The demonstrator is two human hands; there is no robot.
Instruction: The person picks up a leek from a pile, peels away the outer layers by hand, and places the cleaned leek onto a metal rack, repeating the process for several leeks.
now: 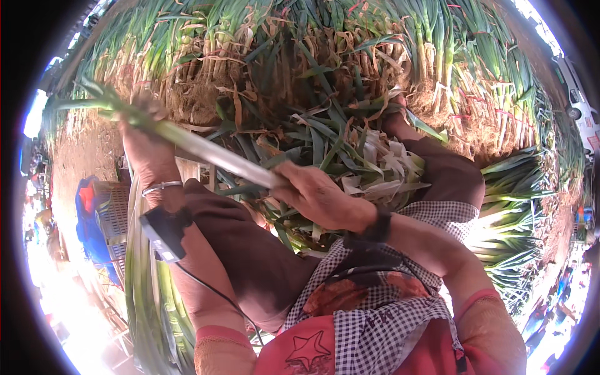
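A long green onion (212, 153) slants across in front of me, its white shank toward the right and its green leaves toward the upper left. My left hand (149, 134) is closed round the green part; its fingers are smeared by motion. The white end sits in the closed fingers of my right hand (322, 197), which hide the tip. Beneath and beyond both hands lies a heap of stripped leaves and pale dry skins (381, 159), between my legs.
Tied bundles of green onions (206, 69) stand in a row along the far side, roots toward me. More onions lie at the right (509, 212). Long pale-green stalks (150, 300) lie by my left arm, beside a plastic crate (115, 209) and a blue bag (94, 228).
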